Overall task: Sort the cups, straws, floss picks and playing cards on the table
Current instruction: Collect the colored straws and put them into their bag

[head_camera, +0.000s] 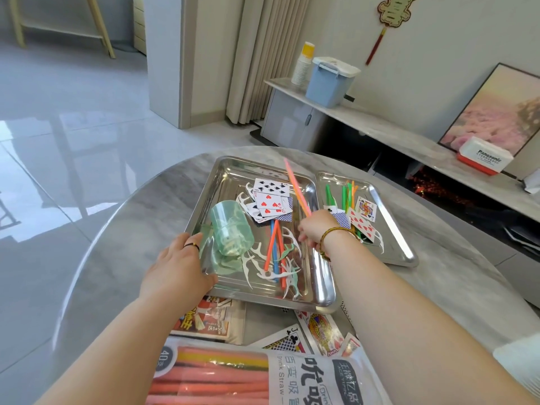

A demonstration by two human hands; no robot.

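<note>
A large steel tray (225, 176) holds a green see-through cup (230, 232) lying on its side, playing cards (270, 203), white and green floss picks (287, 273) and a few orange and blue straws (274, 244). My right hand (314, 229) hovers over this tray and grips a pink straw (296, 187) that slants up and away. My left hand (178, 267) rests on the tray's near left rim, fingers spread. A smaller steel tray (394, 229) to the right holds green and orange straws (347, 194), cards (363, 217) and a floss pick.
A bag of orange straws (222, 378) lies at the table's near edge, with loose cards (318, 331) and a card box (204, 320) just behind it. The round grey table (122, 229) drops off to the floor on the left. A sideboard stands beyond.
</note>
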